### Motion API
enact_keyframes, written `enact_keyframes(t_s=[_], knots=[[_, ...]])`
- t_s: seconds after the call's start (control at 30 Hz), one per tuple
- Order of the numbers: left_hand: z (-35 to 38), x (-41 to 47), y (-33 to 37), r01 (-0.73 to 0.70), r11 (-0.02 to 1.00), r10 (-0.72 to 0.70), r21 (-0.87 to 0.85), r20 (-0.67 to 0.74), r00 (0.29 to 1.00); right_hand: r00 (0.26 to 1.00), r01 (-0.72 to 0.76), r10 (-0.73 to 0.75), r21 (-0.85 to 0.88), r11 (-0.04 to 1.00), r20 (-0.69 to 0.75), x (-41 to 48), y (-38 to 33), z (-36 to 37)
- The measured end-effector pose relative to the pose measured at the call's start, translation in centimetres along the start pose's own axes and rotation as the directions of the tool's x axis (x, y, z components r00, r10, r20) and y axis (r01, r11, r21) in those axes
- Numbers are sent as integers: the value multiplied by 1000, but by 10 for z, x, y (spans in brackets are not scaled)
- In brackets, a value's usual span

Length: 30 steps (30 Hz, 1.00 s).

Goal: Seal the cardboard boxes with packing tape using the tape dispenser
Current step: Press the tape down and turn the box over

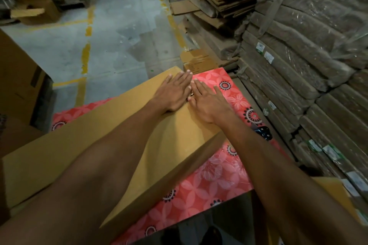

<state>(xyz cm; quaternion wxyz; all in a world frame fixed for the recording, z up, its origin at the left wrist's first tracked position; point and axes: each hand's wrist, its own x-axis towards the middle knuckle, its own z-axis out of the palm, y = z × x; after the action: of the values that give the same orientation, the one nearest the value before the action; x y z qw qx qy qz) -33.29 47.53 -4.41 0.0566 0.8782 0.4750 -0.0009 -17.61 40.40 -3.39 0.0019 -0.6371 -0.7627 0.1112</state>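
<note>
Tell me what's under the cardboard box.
The cardboard box lies on a red floral mat, both hands pressing its top. Whatever sits directly beneath the box is hidden.

The cardboard box [111, 145] is plain tan-yellow; the table [209, 181] wears a coral-red cover with pale pink flowers and black-and-white ringed rosettes; the floor [119, 36] is grey with worn yellow lines.

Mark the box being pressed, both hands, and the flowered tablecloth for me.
cardboard box [111, 137], head view, bare top panel.
left hand [175, 91], head view, back of hand.
right hand [209, 101], head view, back of hand.
flowered tablecloth [209, 181], head view, bare patch.
</note>
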Motion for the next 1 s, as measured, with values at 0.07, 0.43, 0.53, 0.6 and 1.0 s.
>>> enact_keyframes(t_s=[0.07, 0.43, 0.53, 0.6, 1.0], knots=[[-1, -1, 1, 0, 1000, 0, 5, 8, 1000, 1000, -18, 19, 26, 999, -13, -17, 5, 2], [-5, -23, 48, 2, 1000, -2, -18, 14, 1000, 970, -64, 98, 156, 986, -222, -93, 21, 30], [12, -41, 77, -55, 998, 54, -40, -12, 998, 965, -30, 74, 175, 984, -252, -94, 28, 35], [14, -43, 79, -36, 998, 36, -61, 0, 999, 962, -7, 63, 208, 978, -266, -93, 32, 38], [3, -46, 79, 49, 996, -43, -75, 87, 995, 848, -124, 451, 723, 679, -278, -127, -21, 72]])
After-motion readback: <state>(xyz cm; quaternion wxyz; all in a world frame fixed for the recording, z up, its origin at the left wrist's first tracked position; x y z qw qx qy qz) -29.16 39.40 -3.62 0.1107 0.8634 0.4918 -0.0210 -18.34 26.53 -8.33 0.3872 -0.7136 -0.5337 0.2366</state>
